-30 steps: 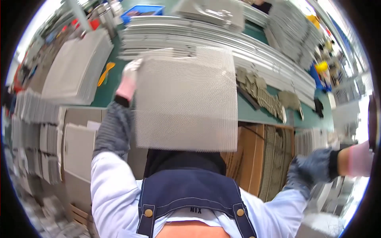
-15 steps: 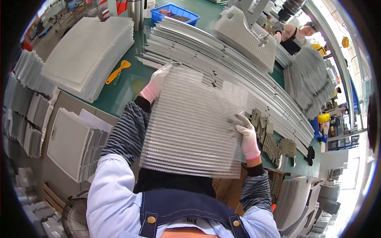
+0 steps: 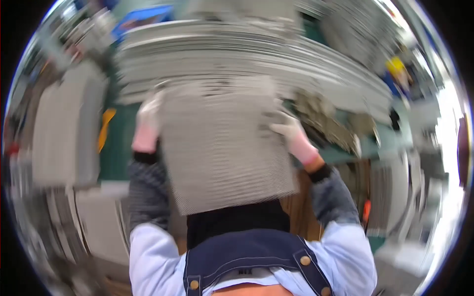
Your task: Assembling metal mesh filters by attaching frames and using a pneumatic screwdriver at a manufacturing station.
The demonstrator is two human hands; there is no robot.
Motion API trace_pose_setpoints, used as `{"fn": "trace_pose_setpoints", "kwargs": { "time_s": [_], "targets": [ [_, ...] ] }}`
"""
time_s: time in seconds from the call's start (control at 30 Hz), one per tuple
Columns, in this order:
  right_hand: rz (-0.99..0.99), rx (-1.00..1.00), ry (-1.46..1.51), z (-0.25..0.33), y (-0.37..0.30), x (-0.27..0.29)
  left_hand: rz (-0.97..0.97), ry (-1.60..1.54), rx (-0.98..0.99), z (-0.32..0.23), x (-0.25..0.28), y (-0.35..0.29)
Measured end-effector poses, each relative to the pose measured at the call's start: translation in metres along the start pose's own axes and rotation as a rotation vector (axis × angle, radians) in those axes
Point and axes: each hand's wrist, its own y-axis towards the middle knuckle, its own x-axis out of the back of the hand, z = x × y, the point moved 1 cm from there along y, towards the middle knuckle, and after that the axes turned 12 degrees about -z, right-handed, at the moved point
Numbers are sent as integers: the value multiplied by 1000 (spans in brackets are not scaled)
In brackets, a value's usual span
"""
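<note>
The gloved left grip (image 3: pixel 149 118) is closed on the upper left edge of a grey mesh sheet (image 3: pixel 222 148). The right grip (image 3: pixel 291 130) is at its right edge, fingers partly bent; blur hides how firmly. The sheet is before the apron (image 3: pixel 242 254), by the green tabletop (image 3: pixel 121 148), which bears pale strips (image 3: pixel 247 56), khaki pieces (image 3: pixel 326 121) and a yellow tool (image 3: pixel 105 129).

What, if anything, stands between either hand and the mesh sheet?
Nothing visible. The left hand holds the sheet near its upper left corner, and the right hand is at its right edge; blur hides exactly how the right fingers grip.
</note>
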Motion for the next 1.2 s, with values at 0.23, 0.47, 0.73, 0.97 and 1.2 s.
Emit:
{"fn": "trace_pose_setpoints", "kwargs": {
  "time_s": [0.23,0.47,0.73,0.97,1.2],
  "targets": [
    [-65,273,-579,63,-43,67,-52,-447,512,-21,-11,15],
    [-1128,-175,-1745,204,-231,303,65,-709,391,-57,-19,27],
    [-977,-362,-1697,190,-255,415,52,-753,367,-85,-22,26],
    [-1029,-58,-1840,233,-283,414,-27,-678,470,-80,-13,26],
    [-960,283,-2156,138,-285,370,10,-656,577,-59,-17,20]
  ]
}}
